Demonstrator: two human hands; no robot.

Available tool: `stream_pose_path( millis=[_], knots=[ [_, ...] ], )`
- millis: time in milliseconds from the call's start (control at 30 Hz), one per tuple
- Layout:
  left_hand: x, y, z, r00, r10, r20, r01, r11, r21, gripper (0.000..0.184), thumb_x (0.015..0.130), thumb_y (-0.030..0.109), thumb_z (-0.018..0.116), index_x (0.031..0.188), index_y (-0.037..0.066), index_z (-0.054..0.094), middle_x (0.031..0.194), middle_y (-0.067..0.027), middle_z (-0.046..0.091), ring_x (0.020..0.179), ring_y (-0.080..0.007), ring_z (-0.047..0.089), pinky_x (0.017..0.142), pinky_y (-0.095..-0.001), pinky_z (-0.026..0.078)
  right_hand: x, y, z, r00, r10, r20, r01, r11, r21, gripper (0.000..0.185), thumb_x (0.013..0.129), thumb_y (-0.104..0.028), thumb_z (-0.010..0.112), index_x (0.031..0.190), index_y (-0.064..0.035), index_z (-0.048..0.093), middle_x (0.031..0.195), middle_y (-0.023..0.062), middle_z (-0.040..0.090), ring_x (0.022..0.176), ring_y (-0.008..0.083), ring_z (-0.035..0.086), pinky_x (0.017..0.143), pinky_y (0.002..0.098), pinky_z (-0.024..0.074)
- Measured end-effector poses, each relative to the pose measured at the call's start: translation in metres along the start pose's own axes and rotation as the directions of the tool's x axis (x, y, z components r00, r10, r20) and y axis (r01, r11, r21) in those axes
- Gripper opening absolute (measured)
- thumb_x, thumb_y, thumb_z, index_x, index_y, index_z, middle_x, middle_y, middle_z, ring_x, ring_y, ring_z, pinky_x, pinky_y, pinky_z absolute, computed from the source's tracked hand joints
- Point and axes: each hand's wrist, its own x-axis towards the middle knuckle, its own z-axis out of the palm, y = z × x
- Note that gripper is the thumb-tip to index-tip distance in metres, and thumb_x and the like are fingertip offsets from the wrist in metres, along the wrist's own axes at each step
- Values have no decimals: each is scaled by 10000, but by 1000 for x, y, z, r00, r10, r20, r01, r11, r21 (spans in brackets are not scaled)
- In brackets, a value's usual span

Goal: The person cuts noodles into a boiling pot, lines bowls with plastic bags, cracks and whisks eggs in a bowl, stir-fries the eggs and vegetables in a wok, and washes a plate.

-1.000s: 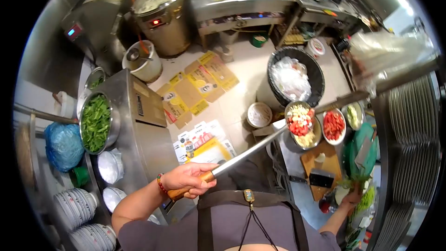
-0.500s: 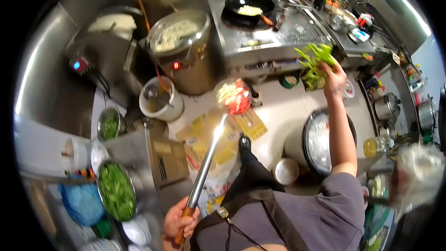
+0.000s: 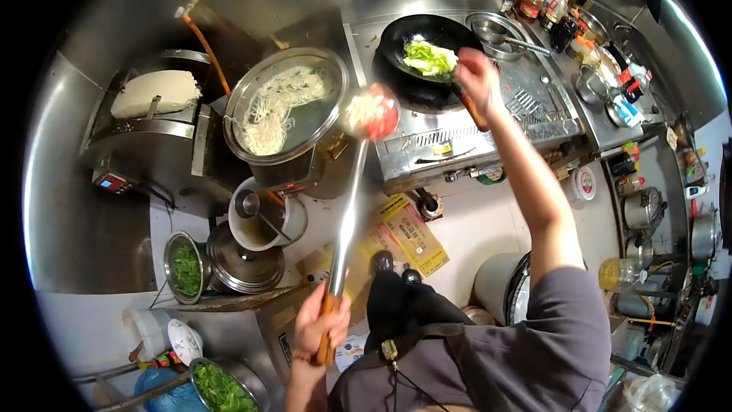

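Observation:
My left hand [image 3: 323, 324] grips the wooden handle of a long metal ladle [image 3: 349, 214]. Its bowl holds red and pale chopped food [image 3: 372, 113] between the noodle pot and the stove. My right hand [image 3: 477, 76] is over the right side of a black wok [image 3: 398, 36], near its wooden handle [image 3: 473, 112]. The hand is blurred, and whether its fingers hold anything cannot be made out. Pale and green vegetables [image 3: 428, 58] lie in the wok.
A large pot [image 3: 252, 91] of noodles stands left of the stove [image 3: 488, 141]. Below it is a white bucket [image 3: 297, 221] with a ladle. Greens fill a steel bowl [image 3: 223, 389]. Bottles [image 3: 555, 8] stand at the back right, and a lined bin [image 3: 499, 282] is on the floor.
The ladle of food was lifted from the right-hand counter and carried to the stove. My right hand brought green vegetables across to the wok, where more greens now lie.

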Motion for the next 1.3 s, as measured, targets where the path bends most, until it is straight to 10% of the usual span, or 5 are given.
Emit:
stream_pose_path(
  millis=[267,400,533,800,1300],
  knots=[
    [241,-18,23,908,59,414,-205,926,318,545,894,157,497,1366,21,261,1233,-164,473,1076,-199,495,903,-305,412,-187,-138,42,481,456,749,-839,-8,544,363,918,-336,472,1086,-14,471,829,128,581,667,184,601,623,311,518],
    [336,-44,15,788,196,583,-611,147,778,401,959,243,385,1334,100,385,1243,-113,492,1105,-201,489,944,-298,381,-109,-90,8,627,740,243,-729,667,-150,248,885,-204,518,1027,-4,484,785,125,606,621,200,596,546,255,497],
    [292,-25,-12,933,-152,325,-105,750,653,392,966,285,373,1307,100,428,1153,-81,546,1015,-132,534,872,-277,431,-57,-15,-42,901,397,174,-110,597,-795,277,787,-133,564,1007,22,500,828,229,622,727,353,617,660,392,498],
    [120,-30,-232,885,103,-453,206,787,581,346,938,269,462,1207,58,510,1007,-69,598,806,-94,570,698,-206,462,-17,-16,-46,684,719,129,-578,641,-505,327,721,-98,626,1031,9,611,818,154,642,679,188,605,642,334,490],
    [-86,-185,-206,569,387,-726,152,818,555,238,816,120,558,1029,16,584,815,-72,624,720,-137,609,688,-267,490,-18,93,-82,907,241,346,97,679,-727,369,887,-236,401,1114,0,572,1092,156,606,994,264,582,825,358,448]
  ],
)
